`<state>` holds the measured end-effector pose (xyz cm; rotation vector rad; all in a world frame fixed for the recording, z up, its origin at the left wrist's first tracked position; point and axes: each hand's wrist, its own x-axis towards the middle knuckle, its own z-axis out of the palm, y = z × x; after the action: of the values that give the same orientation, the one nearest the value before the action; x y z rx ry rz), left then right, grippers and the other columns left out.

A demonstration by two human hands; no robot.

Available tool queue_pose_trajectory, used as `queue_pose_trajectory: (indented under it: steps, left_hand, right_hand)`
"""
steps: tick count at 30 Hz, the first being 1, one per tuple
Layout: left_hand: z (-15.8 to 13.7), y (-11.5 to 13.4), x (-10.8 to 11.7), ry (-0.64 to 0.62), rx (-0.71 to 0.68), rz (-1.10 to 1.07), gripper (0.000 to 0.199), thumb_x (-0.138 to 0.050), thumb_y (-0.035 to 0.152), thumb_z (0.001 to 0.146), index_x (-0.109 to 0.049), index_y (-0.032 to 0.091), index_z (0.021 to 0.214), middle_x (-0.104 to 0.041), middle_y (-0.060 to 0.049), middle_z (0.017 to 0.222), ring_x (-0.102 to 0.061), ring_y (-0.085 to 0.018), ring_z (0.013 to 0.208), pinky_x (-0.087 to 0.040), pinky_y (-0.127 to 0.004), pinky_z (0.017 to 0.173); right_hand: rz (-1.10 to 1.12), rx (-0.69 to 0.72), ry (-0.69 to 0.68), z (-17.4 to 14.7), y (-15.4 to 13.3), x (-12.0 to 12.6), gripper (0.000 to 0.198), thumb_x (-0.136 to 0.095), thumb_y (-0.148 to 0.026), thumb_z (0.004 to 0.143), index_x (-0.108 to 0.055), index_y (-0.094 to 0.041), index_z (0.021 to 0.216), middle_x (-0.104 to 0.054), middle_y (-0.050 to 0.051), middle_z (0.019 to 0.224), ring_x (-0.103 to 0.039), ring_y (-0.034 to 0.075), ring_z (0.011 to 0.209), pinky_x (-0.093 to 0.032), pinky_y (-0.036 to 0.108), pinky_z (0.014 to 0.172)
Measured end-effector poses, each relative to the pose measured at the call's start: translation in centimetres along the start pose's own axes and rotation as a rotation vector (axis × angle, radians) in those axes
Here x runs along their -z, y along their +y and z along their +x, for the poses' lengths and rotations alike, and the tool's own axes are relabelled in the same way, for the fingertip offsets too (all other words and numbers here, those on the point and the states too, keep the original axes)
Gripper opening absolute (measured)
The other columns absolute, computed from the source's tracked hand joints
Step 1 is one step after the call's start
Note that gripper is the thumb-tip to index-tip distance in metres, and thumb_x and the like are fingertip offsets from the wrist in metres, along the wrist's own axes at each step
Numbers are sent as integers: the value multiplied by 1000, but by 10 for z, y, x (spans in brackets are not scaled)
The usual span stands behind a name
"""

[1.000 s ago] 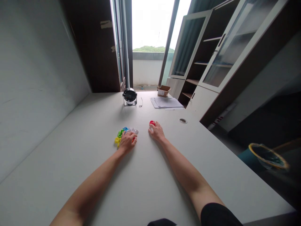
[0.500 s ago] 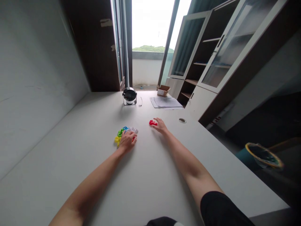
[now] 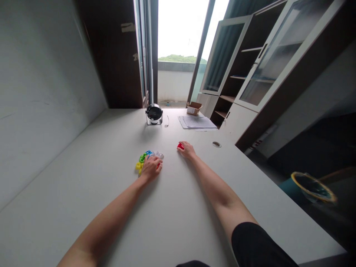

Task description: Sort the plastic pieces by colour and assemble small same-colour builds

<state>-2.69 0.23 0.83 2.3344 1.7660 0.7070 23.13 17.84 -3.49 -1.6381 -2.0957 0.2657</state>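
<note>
The right hand (image 3: 187,150) has moved: half a second ago its fingers were spread beside the red pieces (image 3: 180,146), and now they are curled in over them. The left hand (image 3: 151,167) has stayed on the colored pile.

There are two hands. I can count at least two yellow pieces (image 3: 138,165) by the left hand, plus some green pieces (image 3: 142,158), blue pieces (image 3: 148,152) and white pieces (image 3: 159,155), all too squashed together to count. A bit of red (image 3: 158,165) peeks out by the left fingers. Those fingers are bent and cover part of the pile, so I can't tell if they grip anything. The right fingers are close together on the red pieces, and I can't tell if they squeeze them. The red pieces are on the desk (image 3: 172,222), apart from the pile.

Farther back are one round black thing (image 3: 154,111) on a shiny stand, one thin bent wire (image 3: 167,120), a few flat papers (image 3: 197,122) and one open brown cardboard box (image 3: 194,109). One round hole (image 3: 217,144) is to the right. None of these sits between the hands.

The desk is smooth and white. The pieces look small, bright and lumpy. One blurry bin (image 3: 294,178) with a yellow rim stands off the right side.
</note>
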Motion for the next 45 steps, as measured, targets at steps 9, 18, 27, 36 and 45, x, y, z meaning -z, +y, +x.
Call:
queue_pose_trajectory:
  steps: [9, 18, 27, 36, 45]
  left_hand:
    - [-1, -2, -1, 15, -24, -4, 21, -49, 28, 95, -69, 29, 102, -68, -2, 117, -57, -22, 113, -17, -51, 122]
    - [-2, -2, 0, 54, -14, 15, 21, -50, 22, 93, -68, 25, 104, -68, -6, 115, -52, -26, 116, -18, -51, 120]
    - [0, -7, 4, 122, 101, 70, 21, -50, 28, 93, -66, 29, 107, -66, -6, 120, -48, -27, 119, -24, -50, 117]
    - [-1, -8, 3, 149, 107, 121, 23, -55, 31, 91, -67, 26, 109, -65, -9, 119, -46, -30, 119, -20, -52, 118]
    - [0, -6, 5, 131, 111, 125, 20, -54, 33, 93, -68, 25, 105, -65, -10, 111, -49, -30, 116, -23, -50, 117]
  right_hand:
    - [70, 14, 26, -4, 1, -2, 44, -62, -36, 89, -60, -24, 131, -62, 7, 133, -58, 22, 117, -43, 35, 103]
    - [245, -211, 360, -21, 6, -3, 35, -46, -38, 89, -67, -18, 110, -67, 11, 111, -63, 24, 98, -49, 38, 92]
    - [261, -259, 433, -48, 0, -5, 29, -47, -35, 85, -66, -19, 98, -68, 12, 99, -62, 26, 92, -49, 40, 89]
    - [374, -252, 408, -48, 0, -1, 32, -50, -37, 84, -65, -19, 106, -69, 12, 109, -64, 26, 101, -52, 39, 91]
    - [325, -243, 357, -46, 0, -6, 33, -48, -38, 87, -63, -21, 112, -69, 9, 112, -65, 24, 100, -52, 39, 91]
